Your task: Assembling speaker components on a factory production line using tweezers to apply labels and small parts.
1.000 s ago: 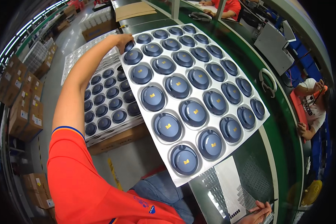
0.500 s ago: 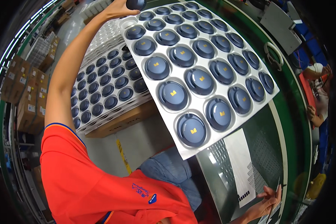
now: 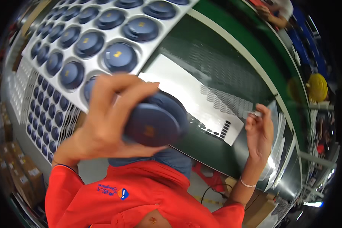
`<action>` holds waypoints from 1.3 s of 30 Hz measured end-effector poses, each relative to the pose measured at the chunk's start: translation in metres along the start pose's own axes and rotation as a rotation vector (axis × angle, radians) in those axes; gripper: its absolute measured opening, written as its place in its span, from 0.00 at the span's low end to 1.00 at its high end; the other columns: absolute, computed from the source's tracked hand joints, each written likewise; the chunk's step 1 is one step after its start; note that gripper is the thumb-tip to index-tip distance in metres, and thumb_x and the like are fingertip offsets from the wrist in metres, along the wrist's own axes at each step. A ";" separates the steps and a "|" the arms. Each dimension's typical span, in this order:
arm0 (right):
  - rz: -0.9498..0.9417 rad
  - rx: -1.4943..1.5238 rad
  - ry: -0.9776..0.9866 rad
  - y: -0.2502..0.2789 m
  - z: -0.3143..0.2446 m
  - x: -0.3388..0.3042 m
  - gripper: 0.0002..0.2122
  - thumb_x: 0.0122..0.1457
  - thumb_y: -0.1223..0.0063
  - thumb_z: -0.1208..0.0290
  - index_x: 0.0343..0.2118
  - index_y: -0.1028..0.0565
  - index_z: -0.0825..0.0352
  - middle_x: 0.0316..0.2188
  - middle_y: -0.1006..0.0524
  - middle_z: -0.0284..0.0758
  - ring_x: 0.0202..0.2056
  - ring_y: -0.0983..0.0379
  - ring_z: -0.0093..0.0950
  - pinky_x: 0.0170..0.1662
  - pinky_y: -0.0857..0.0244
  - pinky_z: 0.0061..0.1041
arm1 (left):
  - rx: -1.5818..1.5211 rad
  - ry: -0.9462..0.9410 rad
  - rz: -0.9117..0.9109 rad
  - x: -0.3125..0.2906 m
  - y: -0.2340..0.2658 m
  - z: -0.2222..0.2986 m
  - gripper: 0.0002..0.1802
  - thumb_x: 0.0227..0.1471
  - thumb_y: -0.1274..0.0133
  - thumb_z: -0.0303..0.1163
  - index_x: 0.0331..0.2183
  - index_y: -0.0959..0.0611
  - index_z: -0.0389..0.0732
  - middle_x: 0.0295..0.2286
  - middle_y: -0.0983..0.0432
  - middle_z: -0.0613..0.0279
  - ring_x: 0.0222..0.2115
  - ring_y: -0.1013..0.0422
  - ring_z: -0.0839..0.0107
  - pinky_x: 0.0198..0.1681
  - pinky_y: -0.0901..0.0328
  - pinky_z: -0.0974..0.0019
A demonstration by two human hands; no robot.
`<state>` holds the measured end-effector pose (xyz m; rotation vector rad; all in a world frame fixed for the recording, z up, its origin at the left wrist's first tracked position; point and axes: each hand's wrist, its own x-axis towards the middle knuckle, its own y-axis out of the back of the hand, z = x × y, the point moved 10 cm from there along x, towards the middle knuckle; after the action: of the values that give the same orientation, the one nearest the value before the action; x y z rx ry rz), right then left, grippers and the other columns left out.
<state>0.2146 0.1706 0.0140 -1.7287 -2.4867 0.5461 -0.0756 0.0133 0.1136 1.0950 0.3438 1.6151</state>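
Close in front of me, my left hand (image 3: 106, 114) is wrapped round a dark blue headphone ear cup (image 3: 152, 123) with a small gold mark, blurred by motion. Over the bench, my right hand (image 3: 259, 131) pinches a thin tool (image 3: 255, 113), which looks like tweezers; its tip is hard to make out. A white sheet (image 3: 178, 81) bearing small black oblong stickers (image 3: 225, 130) lies to the left of the right hand. Upper left, a white moulded tray (image 3: 74, 98) holds rows of similar ear cups, and my left hand covers part of its near edge.
Lower at the left stand stacked trays of ear cups (image 3: 45, 117) and cardboard boxes (image 3: 21, 167). A green bench strip (image 3: 250, 32) runs along the far side. Another person's hand (image 3: 268, 14) shows at the top right. Clear plastic sheets (image 3: 279, 152) lie right of my right hand.
My left hand has brought the ear cup from the tray's far corner to close in front of me. My right hand appears higher, beside the sheet. The view has turned toward the bench.
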 end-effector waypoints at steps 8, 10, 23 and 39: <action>0.032 -0.356 -0.058 -0.008 0.015 0.015 0.07 0.62 0.48 0.70 0.38 0.29 0.68 0.28 0.21 0.39 0.28 0.22 0.23 0.30 0.32 0.17 | -0.146 -0.146 -0.284 0.010 -0.146 0.036 0.45 0.31 0.30 0.45 0.50 0.28 0.33 0.41 0.32 0.53 0.43 0.33 0.56 0.45 0.39 0.58; 0.040 -0.378 -0.064 -0.007 0.018 0.017 0.07 0.60 0.46 0.71 0.37 0.29 0.69 0.28 0.21 0.39 0.29 0.22 0.24 0.31 0.31 0.18 | -0.183 -0.158 -0.309 0.016 -0.157 0.040 0.44 0.31 0.30 0.45 0.49 0.28 0.33 0.42 0.32 0.52 0.45 0.32 0.55 0.48 0.39 0.56; 0.085 -0.424 -0.095 -0.014 0.037 0.032 0.06 0.58 0.44 0.77 0.37 0.29 0.71 0.30 0.21 0.36 0.32 0.22 0.21 0.30 0.31 0.13 | -0.304 -0.173 -0.410 0.021 -0.181 0.033 0.41 0.28 0.32 0.42 0.44 0.26 0.29 0.41 0.32 0.47 0.51 0.33 0.51 0.55 0.38 0.51; 0.086 -0.481 -0.093 -0.015 0.041 0.034 0.07 0.60 0.45 0.72 0.35 0.29 0.70 0.27 0.21 0.39 0.26 0.24 0.21 0.29 0.31 0.16 | -0.279 -0.160 -0.401 0.018 -0.185 0.030 0.44 0.24 0.31 0.46 0.42 0.28 0.28 0.42 0.35 0.49 0.51 0.37 0.53 0.55 0.40 0.55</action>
<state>0.1784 0.1871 -0.0241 -2.0092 -2.7890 0.0243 0.0617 0.0862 0.0078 0.8701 0.2073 1.1718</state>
